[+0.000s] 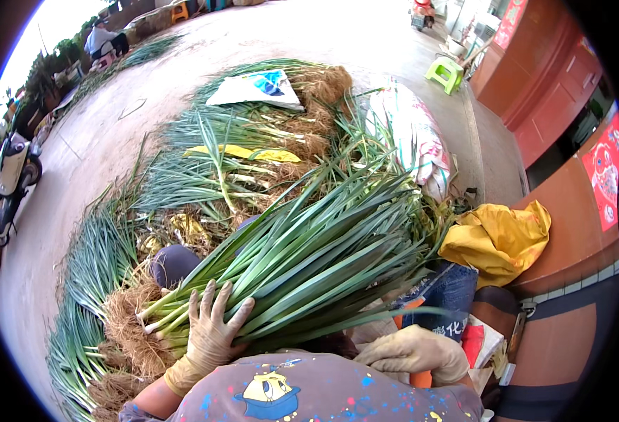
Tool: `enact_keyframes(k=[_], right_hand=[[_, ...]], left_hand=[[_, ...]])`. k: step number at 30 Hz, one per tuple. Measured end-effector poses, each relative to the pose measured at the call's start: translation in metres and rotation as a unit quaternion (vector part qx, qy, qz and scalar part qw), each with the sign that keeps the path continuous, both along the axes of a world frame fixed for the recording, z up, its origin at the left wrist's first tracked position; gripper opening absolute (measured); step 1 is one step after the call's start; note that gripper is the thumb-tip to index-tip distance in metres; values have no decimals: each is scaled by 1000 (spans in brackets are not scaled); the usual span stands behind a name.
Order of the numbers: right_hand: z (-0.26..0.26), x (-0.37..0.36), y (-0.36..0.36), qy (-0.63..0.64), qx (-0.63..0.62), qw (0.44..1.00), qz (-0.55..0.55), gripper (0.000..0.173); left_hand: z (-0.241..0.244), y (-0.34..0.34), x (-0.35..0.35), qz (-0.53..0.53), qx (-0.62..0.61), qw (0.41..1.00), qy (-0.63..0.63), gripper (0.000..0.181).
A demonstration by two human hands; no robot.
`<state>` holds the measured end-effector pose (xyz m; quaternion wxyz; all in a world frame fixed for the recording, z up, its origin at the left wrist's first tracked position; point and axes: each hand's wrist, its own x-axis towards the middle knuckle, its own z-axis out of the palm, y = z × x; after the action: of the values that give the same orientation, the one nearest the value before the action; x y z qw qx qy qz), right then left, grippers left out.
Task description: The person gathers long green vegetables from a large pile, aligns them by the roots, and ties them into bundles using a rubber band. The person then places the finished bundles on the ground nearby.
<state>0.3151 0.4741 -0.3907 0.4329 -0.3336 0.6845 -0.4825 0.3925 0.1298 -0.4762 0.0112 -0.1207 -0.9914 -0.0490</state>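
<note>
A large bunch of long green onions [309, 253] lies across my lap, its leaves pointing up and right and its hairy roots at the lower left. My left hand [214, 322], in a pale rubber glove, rests with spread fingers on the stalks near the root end. Bent at the wrist, my gloved right hand [412, 351] lies at the front of my body, below the leaves; its fingertips are partly hidden, and I cannot tell whether it holds anything. Rows of more green onions [182, 179] with brown roots cover the ground ahead and to the left.
Ahead lie a white plastic sack [256, 90] and a full woven sack [407, 129]. A yellow sack [499, 240] is at my right, near a reddish door [560, 100]. Farther off are a green stool [445, 73], a parked scooter [11, 182] and a seated person [103, 41].
</note>
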Motion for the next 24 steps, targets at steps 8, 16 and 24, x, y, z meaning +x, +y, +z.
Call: enact_keyframes(k=[8,16,24], right_hand=[[14,-60,31,335,-245,815,-405,22],[26,-147,17,571,10,727,-382,18],[-44,-193,102,499,173,750,-398,14]], left_hand=[[28,-8,-42,81,203,972,89,71],[-20,6,-69,170,105,979,41,69],[-19,9,-68,172,116,978,24,58]])
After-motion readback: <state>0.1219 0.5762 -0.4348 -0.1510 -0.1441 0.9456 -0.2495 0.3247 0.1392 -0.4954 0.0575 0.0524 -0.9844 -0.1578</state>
